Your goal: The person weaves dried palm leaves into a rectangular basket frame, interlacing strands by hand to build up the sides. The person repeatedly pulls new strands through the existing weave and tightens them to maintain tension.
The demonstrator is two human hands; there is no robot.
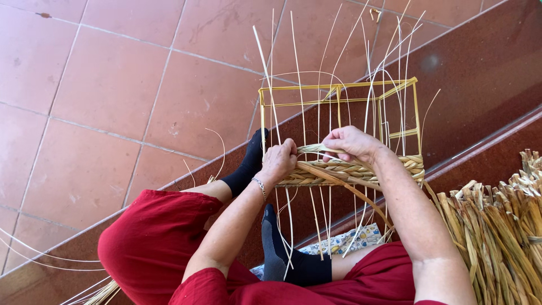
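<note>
A flat straw strand (316, 149) is pinched between the left hand (278, 161) and the right hand (351, 143), both closed on it above a braided band (350, 171). The band is wound around a yellow wire frame (339, 107), which is propped over a step edge (480, 141) of the red tiled floor (113, 96).

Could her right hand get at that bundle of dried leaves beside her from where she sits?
Probably yes. The bundle lies close by her right forearm with nothing between, though the right hand is busy gripping a strand on the basket.
</note>
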